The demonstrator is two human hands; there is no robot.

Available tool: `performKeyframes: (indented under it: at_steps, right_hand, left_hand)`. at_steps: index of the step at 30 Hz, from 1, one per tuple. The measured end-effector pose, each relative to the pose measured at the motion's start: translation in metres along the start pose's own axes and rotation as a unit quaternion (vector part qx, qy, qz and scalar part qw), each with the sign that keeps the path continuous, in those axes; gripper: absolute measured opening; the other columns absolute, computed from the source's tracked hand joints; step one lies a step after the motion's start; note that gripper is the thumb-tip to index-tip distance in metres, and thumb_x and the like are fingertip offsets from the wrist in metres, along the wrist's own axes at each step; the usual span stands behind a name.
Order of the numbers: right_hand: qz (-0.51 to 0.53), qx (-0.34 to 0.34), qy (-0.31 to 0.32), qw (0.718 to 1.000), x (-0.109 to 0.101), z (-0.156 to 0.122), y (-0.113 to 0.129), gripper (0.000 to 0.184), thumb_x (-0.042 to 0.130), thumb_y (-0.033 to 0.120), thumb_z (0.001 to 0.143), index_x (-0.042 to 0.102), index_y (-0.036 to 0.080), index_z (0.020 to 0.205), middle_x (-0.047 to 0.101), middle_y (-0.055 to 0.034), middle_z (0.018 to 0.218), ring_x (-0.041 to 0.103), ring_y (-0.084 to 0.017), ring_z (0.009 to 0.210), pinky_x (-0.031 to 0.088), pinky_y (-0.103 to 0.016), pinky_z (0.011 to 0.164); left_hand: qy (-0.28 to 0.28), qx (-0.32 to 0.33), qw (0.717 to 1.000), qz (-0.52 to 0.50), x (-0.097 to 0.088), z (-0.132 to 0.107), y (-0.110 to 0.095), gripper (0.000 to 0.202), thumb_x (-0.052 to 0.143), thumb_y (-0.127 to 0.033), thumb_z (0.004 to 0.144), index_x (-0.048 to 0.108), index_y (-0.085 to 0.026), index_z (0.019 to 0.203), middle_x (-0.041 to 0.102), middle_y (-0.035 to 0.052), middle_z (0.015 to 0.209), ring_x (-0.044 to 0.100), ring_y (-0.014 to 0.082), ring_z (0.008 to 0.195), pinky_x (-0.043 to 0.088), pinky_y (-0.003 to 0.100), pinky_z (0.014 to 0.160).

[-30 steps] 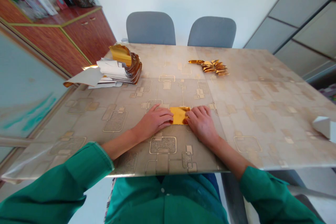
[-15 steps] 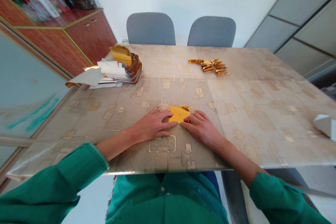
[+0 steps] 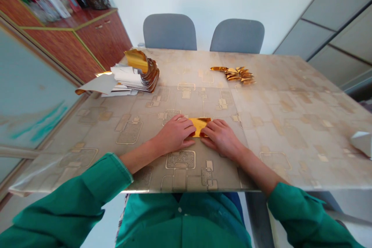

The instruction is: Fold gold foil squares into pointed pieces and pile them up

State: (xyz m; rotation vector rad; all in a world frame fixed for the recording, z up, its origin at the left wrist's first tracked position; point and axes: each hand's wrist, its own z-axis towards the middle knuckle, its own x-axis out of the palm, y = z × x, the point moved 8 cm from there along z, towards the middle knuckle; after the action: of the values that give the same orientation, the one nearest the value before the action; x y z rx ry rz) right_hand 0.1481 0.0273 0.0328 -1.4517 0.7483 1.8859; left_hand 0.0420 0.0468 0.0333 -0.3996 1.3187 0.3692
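A small sheet of gold foil paper (image 3: 198,124) lies on the table in front of me, between my two hands. My left hand (image 3: 178,131) has its fingers curled over the sheet's left end. On the other side, my right hand (image 3: 219,136) closes its fingers over the right end. The near corners look folded inward under the fingertips, which partly cover them. Farther off stands a stack of gold and white paper (image 3: 136,75), curled over at the top. A cluster of folded gold paper pieces (image 3: 240,74) rests at the far side.
A patterned cloth (image 3: 261,131) covers the table (image 3: 186,190). Two grey chairs (image 3: 170,31) stand behind it against the wall. A white folded paper object (image 3: 361,142) sits at the right edge. A wooden cabinet (image 3: 95,40) with bottles stands at the back left.
My left hand has gone from spread fingers to curled ones and shifted slightly right onto the paper. My right hand has closed further over its end. The paper's near corners are now turned in.
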Motion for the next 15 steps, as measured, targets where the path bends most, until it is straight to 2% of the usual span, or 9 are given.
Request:
performKeyframes:
  at_steps: [4, 9, 12, 15]
  right_hand:
    - [-0.012, -0.012, -0.017, 1.000, -0.0016, 0.0014, -0.0025, 0.022, 0.051, 0.029, 0.098, 0.066, 0.019, 0.087, 0.063, -0.0052, 0.083, 0.052, -0.019, 0.083, 0.036, -0.033, 0.080]
    - [0.017, -0.020, -0.013, 1.000, -0.0001, -0.0013, -0.0049, 0.022, 0.054, 0.037, 0.096, 0.066, 0.019, 0.090, 0.063, -0.0055, 0.086, 0.052, -0.019, 0.084, 0.035, -0.033, 0.080]
    - [0.017, -0.015, -0.011, 1.000, 0.0017, -0.0024, -0.0063, 0.022, 0.057, 0.039, 0.094, 0.065, 0.019, 0.090, 0.064, -0.0058, 0.089, 0.052, -0.020, 0.085, 0.035, -0.033, 0.078]
    - [0.004, -0.009, -0.020, 1.000, 0.0039, -0.0025, -0.0086, 0.017, 0.056, 0.033, 0.095, 0.065, 0.019, 0.092, 0.064, -0.0056, 0.089, 0.052, -0.020, 0.085, 0.035, -0.033, 0.079]
  left_hand:
    - [-0.019, -0.012, 1.000, 0.014, -0.0010, 0.0041, -0.0002, 0.016, 0.064, -0.034, 0.088, 0.064, -0.018, 0.088, 0.066, 0.0042, 0.090, 0.060, 0.0209, 0.089, 0.042, 0.040, 0.098]
    - [-0.043, -0.020, 0.998, 0.030, 0.0010, 0.0046, -0.0020, 0.016, 0.058, -0.030, 0.091, 0.063, -0.016, 0.085, 0.066, 0.0054, 0.085, 0.060, 0.0201, 0.083, 0.045, 0.039, 0.095]
    - [-0.054, -0.015, 0.998, 0.041, 0.0029, 0.0046, -0.0036, 0.020, 0.052, -0.024, 0.095, 0.064, -0.016, 0.081, 0.066, 0.0054, 0.082, 0.061, 0.0188, 0.080, 0.046, 0.039, 0.095]
    - [-0.063, -0.016, 0.997, 0.047, 0.0036, 0.0045, -0.0022, 0.025, 0.046, -0.020, 0.097, 0.064, -0.016, 0.081, 0.066, 0.0048, 0.079, 0.061, 0.0174, 0.077, 0.046, 0.038, 0.094]
